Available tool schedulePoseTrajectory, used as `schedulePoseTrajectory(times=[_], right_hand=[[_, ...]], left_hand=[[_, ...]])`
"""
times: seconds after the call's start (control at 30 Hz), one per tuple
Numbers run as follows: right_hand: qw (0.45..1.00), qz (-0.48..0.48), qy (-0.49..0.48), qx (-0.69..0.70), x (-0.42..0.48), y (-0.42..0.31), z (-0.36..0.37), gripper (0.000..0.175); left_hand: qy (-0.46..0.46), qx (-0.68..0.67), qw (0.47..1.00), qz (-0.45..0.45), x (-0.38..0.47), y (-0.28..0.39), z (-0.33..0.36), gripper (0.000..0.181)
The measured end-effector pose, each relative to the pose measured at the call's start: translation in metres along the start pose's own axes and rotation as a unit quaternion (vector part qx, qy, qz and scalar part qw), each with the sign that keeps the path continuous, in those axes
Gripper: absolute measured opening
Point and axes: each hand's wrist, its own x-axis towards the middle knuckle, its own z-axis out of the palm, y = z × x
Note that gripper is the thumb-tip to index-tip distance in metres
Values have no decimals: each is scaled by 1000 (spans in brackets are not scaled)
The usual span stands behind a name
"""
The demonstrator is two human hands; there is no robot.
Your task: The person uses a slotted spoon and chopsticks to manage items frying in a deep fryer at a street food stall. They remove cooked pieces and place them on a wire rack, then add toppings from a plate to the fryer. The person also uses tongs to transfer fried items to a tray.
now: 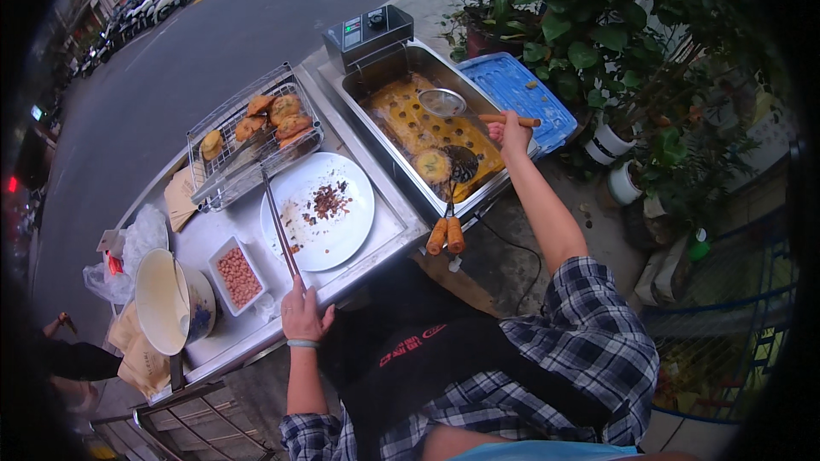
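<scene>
My right hand (512, 134) grips the wooden handle of a round mesh skimmer (442, 102), held over the hot oil in a steel electric fryer (384, 153). Near the fryer's front corner a round fritter (432, 166) floats beside a dark perforated ladle (460, 164); two wooden handles (446, 235) stick out over the rim. My left hand (306, 315) is at the lower end of long chopsticks (279, 224), which cross the edge of a white plate (352, 230) with dark crumbs. Their tips reach a wire basket (211, 115) of browned fritters (284, 109), where metal tongs (224, 173) also lie.
A tray of peanuts (238, 275), an enamel pot of pale batter (160, 294), paper bags (144, 358) and a plastic bag (144, 237) stand on the steel counter. A blue lid (519, 96) and potted plants are beyond the fryer. Another person's arm (77, 352) shows at far left.
</scene>
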Motion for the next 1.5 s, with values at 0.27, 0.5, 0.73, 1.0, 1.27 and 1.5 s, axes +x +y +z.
schedulePoseTrajectory(times=[0.27,0.5,0.73,1.0,1.27,1.5], right_hand=[[998,20,50,46,26,13,27,25],[995,40,33,90,30,13,31,24],[995,-52,-80,-25,0,-9,8,25],[975,-117,-143,-125,-29,-24,-11,19],[900,-261,-143,-319,-13,-2,36,20],[827,-412,-169,-344,-14,18,81,16]], left_hand=[[-2,-11,1000,-3,2,1,-3,52],[4,-17,1000,-4,4,3,-5,52],[-8,-8,1000,8,4,2,-1,49],[-63,-3,998,-11,2,4,-2,42],[-54,9,998,-25,1,5,0,42],[-60,-1,997,-45,2,5,-5,44]])
